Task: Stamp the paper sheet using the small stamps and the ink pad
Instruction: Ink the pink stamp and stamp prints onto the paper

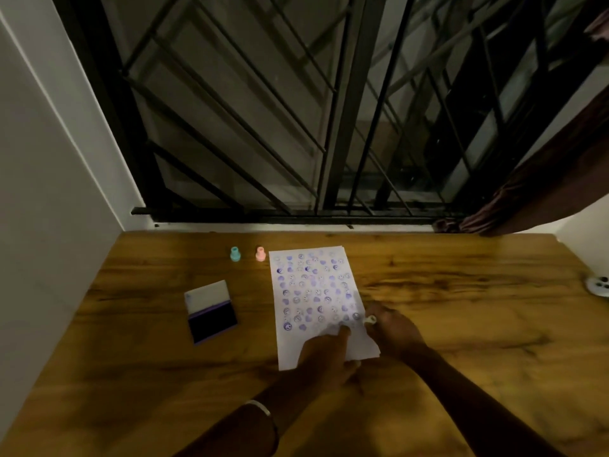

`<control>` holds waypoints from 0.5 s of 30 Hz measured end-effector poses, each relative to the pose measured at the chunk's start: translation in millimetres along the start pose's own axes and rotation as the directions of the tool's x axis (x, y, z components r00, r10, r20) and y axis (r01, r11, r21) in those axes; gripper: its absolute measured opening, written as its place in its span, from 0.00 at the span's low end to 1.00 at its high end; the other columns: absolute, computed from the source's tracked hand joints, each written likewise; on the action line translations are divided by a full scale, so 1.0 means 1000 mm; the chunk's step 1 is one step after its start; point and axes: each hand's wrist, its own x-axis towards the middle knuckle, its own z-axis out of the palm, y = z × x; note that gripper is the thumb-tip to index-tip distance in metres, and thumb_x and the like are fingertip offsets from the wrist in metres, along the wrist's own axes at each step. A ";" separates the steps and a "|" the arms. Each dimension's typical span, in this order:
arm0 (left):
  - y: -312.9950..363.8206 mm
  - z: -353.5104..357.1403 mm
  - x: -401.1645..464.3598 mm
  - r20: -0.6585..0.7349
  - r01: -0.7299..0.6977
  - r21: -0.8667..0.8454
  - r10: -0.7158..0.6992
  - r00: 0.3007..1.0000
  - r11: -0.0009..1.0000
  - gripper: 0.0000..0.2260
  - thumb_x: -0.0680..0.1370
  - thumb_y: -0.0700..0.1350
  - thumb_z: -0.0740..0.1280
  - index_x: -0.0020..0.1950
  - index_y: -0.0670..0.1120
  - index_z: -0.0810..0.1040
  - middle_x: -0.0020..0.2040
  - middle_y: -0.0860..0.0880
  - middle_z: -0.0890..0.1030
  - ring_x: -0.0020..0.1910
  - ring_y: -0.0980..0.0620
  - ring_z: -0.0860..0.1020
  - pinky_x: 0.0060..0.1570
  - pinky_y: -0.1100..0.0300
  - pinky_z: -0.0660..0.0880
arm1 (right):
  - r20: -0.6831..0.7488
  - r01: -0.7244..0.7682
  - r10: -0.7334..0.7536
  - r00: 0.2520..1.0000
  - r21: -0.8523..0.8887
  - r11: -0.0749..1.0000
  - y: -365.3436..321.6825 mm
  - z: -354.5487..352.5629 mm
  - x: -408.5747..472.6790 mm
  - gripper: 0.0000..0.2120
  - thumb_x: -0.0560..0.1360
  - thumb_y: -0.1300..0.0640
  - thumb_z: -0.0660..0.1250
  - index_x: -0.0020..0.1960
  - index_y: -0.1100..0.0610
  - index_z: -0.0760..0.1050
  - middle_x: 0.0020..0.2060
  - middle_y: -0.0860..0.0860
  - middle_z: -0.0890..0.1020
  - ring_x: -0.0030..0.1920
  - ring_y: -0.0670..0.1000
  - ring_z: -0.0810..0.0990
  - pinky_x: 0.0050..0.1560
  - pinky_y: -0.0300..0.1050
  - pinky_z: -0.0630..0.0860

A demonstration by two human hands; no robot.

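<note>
We note the paper sheet flat on the wooden table, crowded with purple marks. The left hand rests open on its near end, forefinger extended. The right hand grips a pale stamp at the sheet's right edge. The ink pad lies open, left of the sheet.

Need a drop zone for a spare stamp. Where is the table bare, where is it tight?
Bare: wooden table right of the paper sheet, up to the white object at the edge; also left of the ink pad. Tight: the sheet's near end, under left hand and right hand; teal stamp and pink stamp crowd its far-left corner.
</note>
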 end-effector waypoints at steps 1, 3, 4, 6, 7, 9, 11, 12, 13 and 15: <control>0.001 0.001 0.001 0.003 -0.003 0.015 0.003 1.000 1.000 0.34 0.76 0.61 0.63 0.75 0.47 0.55 0.67 0.43 0.74 0.63 0.43 0.74 0.62 0.50 0.73 | -0.002 0.016 -0.016 1.000 -0.007 1.000 0.000 0.001 0.001 0.11 0.78 0.51 0.60 0.56 0.55 0.71 0.54 0.60 0.80 0.50 0.61 0.80 0.43 0.49 0.74; 0.002 0.002 0.003 0.003 -0.004 0.033 0.004 1.000 0.999 0.35 0.75 0.61 0.64 0.76 0.47 0.55 0.66 0.42 0.74 0.63 0.43 0.74 0.61 0.50 0.73 | -0.011 0.048 -0.048 0.999 -0.025 0.999 0.001 0.003 0.002 0.10 0.78 0.51 0.59 0.56 0.55 0.71 0.53 0.59 0.80 0.49 0.61 0.80 0.42 0.48 0.73; 0.002 0.002 0.004 0.002 -0.006 0.041 0.006 1.000 0.999 0.35 0.75 0.60 0.64 0.75 0.47 0.54 0.66 0.42 0.74 0.63 0.43 0.75 0.61 0.49 0.73 | -0.014 0.063 -0.063 0.998 -0.033 0.997 0.001 0.003 0.002 0.10 0.78 0.51 0.58 0.56 0.55 0.71 0.53 0.59 0.80 0.49 0.61 0.80 0.41 0.47 0.72; 0.001 0.003 0.005 0.006 -0.015 0.052 0.015 1.000 0.999 0.35 0.75 0.61 0.64 0.75 0.47 0.54 0.65 0.42 0.75 0.61 0.43 0.76 0.59 0.50 0.74 | -0.014 0.095 -0.096 0.995 -0.052 0.994 0.000 0.005 0.003 0.10 0.79 0.51 0.58 0.56 0.55 0.70 0.53 0.59 0.80 0.49 0.61 0.80 0.42 0.48 0.73; 0.001 0.004 0.005 0.007 -0.017 0.053 0.017 1.000 0.998 0.35 0.75 0.61 0.64 0.75 0.47 0.54 0.64 0.42 0.75 0.61 0.43 0.76 0.59 0.50 0.74 | -0.015 0.108 -0.110 0.994 -0.070 0.992 0.001 0.005 0.003 0.10 0.79 0.52 0.57 0.57 0.54 0.70 0.54 0.59 0.80 0.49 0.61 0.80 0.43 0.49 0.74; 0.000 0.004 0.005 0.000 -0.016 0.050 0.016 1.000 0.999 0.34 0.75 0.61 0.64 0.75 0.48 0.55 0.64 0.42 0.76 0.61 0.43 0.76 0.59 0.49 0.74 | -0.018 0.121 -0.124 0.992 -0.119 0.986 0.002 0.006 0.004 0.11 0.79 0.52 0.57 0.59 0.54 0.69 0.54 0.58 0.80 0.49 0.61 0.80 0.43 0.49 0.75; 0.000 0.005 0.005 -0.008 -0.013 0.052 0.013 1.000 0.999 0.34 0.75 0.61 0.64 0.75 0.48 0.56 0.64 0.42 0.76 0.61 0.43 0.76 0.59 0.49 0.75 | -0.016 0.129 -0.133 0.991 -0.156 0.979 0.003 0.008 0.006 0.13 0.79 0.52 0.57 0.61 0.55 0.69 0.56 0.59 0.79 0.49 0.61 0.80 0.44 0.49 0.75; 0.000 0.005 0.005 -0.011 -0.014 0.057 0.015 1.000 0.998 0.34 0.75 0.61 0.64 0.75 0.48 0.56 0.64 0.42 0.77 0.61 0.42 0.76 0.59 0.49 0.75 | 0.003 0.130 -0.131 0.991 -0.165 0.978 0.003 0.008 0.006 0.14 0.80 0.52 0.56 0.62 0.56 0.68 0.57 0.59 0.78 0.51 0.61 0.79 0.45 0.49 0.76; 0.000 0.005 0.005 -0.014 -0.016 0.064 0.017 1.000 0.998 0.34 0.75 0.61 0.64 0.75 0.48 0.56 0.63 0.42 0.77 0.61 0.42 0.77 0.59 0.49 0.75 | 0.034 0.143 -0.139 0.990 -0.182 0.973 0.004 0.008 0.008 0.14 0.80 0.52 0.56 0.63 0.57 0.67 0.59 0.59 0.77 0.53 0.60 0.79 0.47 0.50 0.76; 0.000 0.007 0.005 -0.015 -0.013 0.065 0.014 1.000 0.998 0.34 0.76 0.61 0.63 0.76 0.48 0.55 0.62 0.43 0.78 0.60 0.43 0.77 0.59 0.49 0.75 | 0.114 0.172 -0.149 0.982 -0.221 0.960 0.004 0.007 0.014 0.16 0.80 0.53 0.58 0.65 0.58 0.66 0.60 0.59 0.77 0.56 0.60 0.78 0.51 0.52 0.77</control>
